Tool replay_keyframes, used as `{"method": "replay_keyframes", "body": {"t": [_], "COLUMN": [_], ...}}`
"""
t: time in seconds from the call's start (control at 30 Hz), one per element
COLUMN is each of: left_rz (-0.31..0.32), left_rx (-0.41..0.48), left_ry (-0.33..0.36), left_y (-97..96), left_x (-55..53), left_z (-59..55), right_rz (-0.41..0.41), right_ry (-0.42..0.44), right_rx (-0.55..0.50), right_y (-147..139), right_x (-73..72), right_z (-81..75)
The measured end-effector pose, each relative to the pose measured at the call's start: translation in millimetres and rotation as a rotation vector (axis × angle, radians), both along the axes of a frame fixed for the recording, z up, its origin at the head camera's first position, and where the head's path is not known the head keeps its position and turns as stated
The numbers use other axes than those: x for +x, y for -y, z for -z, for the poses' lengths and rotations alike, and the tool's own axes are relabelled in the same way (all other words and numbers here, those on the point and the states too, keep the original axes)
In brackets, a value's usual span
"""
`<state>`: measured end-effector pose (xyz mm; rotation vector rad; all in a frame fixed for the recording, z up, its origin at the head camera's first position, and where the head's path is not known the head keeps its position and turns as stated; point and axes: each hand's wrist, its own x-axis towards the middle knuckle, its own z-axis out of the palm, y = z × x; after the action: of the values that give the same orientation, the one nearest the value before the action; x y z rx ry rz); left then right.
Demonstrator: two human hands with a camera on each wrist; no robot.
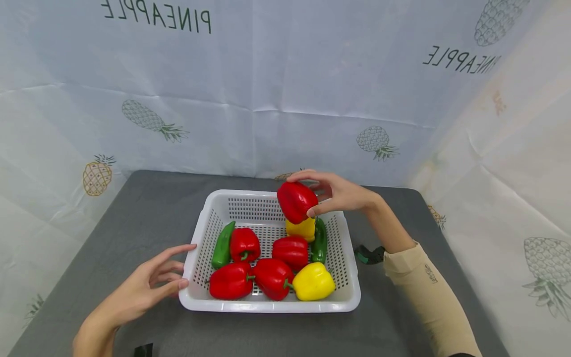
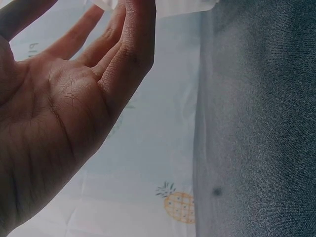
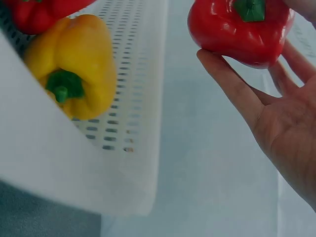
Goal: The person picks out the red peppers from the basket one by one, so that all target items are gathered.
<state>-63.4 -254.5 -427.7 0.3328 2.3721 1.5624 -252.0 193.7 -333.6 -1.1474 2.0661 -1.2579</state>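
Right now, taking the white basket (image 1: 269, 307) in the head view as a clock face with twelve at its far side, the held red pepper (image 1: 295, 202) is raised at one o'clock, overlapping the far rim in that view. The right hand (image 1: 339, 192), reaching in from between one and two, grasps it with the thumb on the near side and a fingertip on the far side. The left hand (image 1: 138, 285), outside at eight to nine o'clock, grasps nothing; a fingertip and the thumb tip rest against the rim.

For good handling, I would favour a light, spread-fingered hold, since the glossy skin may well slip. Slow, level movement should spare the far yellow pepper (image 1: 301, 230), just below at one o'clock; whether the two touch cannot be told. Gentle pressure from the left hand would probably check any sliding of the basket on the tabletop (image 1: 160, 213).

Counted, there is one basket and nine vegetables. Five are red peppers: the held one, plus a middle red pepper (image 1: 290, 252) at three, a near red pepper (image 1: 271, 280) at six, a corner red pepper (image 1: 229, 282) at eight and an upright red pepper (image 1: 244, 244) between nine and ten. Two are yellow: the far one and a near yellow pepper (image 1: 314, 281) at four. Two are long and green: a pointed green pepper (image 1: 223, 245) at nine and a cucumber-like vegetable (image 1: 319, 241) at half past two.
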Motion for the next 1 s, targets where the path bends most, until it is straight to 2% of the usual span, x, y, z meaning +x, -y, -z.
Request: {"method": "replay_keyframes", "body": {"t": [0.13,0.3,0.57,0.8,1.0], "left_rz": [-0.006,-0.003,0.006,0.007,0.007], "left_rx": [-0.005,0.001,0.012,0.01,0.004], "left_ry": [0.017,0.006,-0.002,-0.004,-0.014], "left_y": [-1.3,-1.8,-0.8,-0.5,-1.1], "left_x": [-0.7,-0.8,-0.8,-0.9,-0.3], "left_z": [-0.1,-0.3,0.4,1.0,1.8], "right_rz": [0.026,0.071,0.179,0.258,0.319], "right_ry": [-0.018,-0.043,-0.102,-0.126,-0.144], "right_rx": [-0.041,-0.081,-0.069,-0.053,-0.044], "right_y": [-15,-33,-64,-88,-108], "right_x": [4.6,10.3,18.4,20.0,18.5], "right_z": [-5.5,-12.6,-20.1,-17.4,-7.9]}}
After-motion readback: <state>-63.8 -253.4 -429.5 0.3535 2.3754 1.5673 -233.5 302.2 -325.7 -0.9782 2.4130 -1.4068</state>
